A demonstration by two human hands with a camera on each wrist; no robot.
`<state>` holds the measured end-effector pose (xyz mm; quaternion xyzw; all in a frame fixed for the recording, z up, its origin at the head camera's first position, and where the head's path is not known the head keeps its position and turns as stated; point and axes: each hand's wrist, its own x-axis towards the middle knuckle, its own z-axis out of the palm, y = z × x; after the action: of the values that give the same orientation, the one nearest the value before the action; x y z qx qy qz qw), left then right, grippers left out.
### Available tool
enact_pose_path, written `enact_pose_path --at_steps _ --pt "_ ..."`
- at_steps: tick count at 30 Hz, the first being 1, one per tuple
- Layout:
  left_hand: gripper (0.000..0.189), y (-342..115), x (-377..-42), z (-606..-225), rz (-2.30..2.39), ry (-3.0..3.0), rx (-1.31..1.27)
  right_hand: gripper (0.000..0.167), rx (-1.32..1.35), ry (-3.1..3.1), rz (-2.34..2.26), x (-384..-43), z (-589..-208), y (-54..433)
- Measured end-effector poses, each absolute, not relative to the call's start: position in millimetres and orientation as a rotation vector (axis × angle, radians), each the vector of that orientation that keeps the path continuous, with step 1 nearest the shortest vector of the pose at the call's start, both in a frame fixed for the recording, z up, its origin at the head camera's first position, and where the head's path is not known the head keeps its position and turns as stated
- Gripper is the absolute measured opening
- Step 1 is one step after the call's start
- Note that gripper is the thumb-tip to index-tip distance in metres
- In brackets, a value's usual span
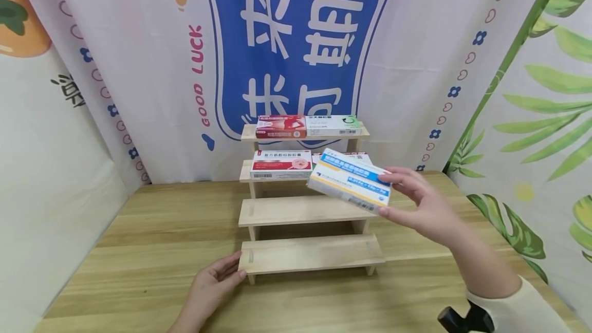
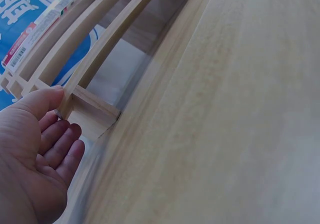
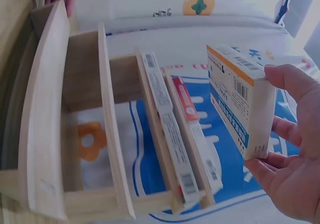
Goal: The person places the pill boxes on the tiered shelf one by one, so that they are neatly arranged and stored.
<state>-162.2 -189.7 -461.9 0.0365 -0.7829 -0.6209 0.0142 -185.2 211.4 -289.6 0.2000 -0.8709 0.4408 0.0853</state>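
Note:
My right hand point(image 1: 427, 209) holds a white, blue and orange medicine box point(image 1: 350, 181) by its right end, thumb at the lower edge and fingers at the upper. The box is tilted in the air, overlapping the second and third steps from the top in the head view. In the right wrist view the box point(image 3: 240, 99) stands apart from the wooden tiered stand point(image 3: 47, 114). My left hand point(image 1: 213, 287) pinches the left end of the stand's lowest step point(image 1: 312, 254); in the left wrist view the thumb point(image 2: 47, 100) lies on its corner, fingers curled below.
On the top step sit a red medicine box point(image 1: 280, 126) and a white-green one point(image 1: 333, 125). The second step bears a white-red box point(image 1: 281, 163) and another box, partly hidden. The stand rests on a wood-grain table point(image 1: 171, 240) before a printed curtain point(image 1: 416, 66).

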Motion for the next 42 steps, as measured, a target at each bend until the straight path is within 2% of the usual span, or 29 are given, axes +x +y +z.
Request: enact_pose_path --at_steps 20,25,42 --pt "0.047 -190 -163 -462 -1.932 -2.435 0.086 0.055 0.734 -2.814 1.314 -218 -338 138" --pt "0.047 -190 -162 -464 -1.928 -2.429 0.056 0.055 0.797 -2.785 1.330 -227 -351 128" --pt "0.048 -191 -162 -465 -1.910 -2.442 0.080 0.054 0.769 -2.834 1.274 -244 -367 109"
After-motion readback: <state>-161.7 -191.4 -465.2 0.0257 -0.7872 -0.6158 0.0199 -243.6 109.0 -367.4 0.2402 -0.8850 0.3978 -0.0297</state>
